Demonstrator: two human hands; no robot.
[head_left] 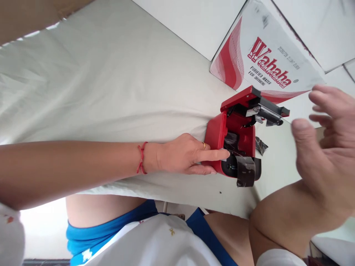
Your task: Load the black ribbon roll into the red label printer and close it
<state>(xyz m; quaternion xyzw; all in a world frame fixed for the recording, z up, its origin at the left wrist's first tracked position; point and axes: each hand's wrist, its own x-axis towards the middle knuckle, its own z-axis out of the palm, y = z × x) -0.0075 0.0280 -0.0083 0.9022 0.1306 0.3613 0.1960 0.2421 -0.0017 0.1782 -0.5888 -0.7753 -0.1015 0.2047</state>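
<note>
A red box-shaped device [215, 133], which looks like a small printer, sits on the pale cloth with its hinged lid [241, 99] raised. Dark material lies inside, and a glossy dark strip [246, 171] hangs over the front edge. My left hand [184, 155] grips the device's near left corner. Its index finger stretches over the rim, on a small whitish piece, while the thumb lies along the outside. To the right of the device, my right hand [330, 136] is raised in the air, apart from it. Its thumb and fingers are spread, with nothing in them.
Behind the device a white and red cardboard carton [266, 55] stands against the tiled wall [191, 22]. The pale cloth [116, 81] spreads wide to the left. A small dark scrap [261, 146] lies just right of the device. My legs are under the near edge.
</note>
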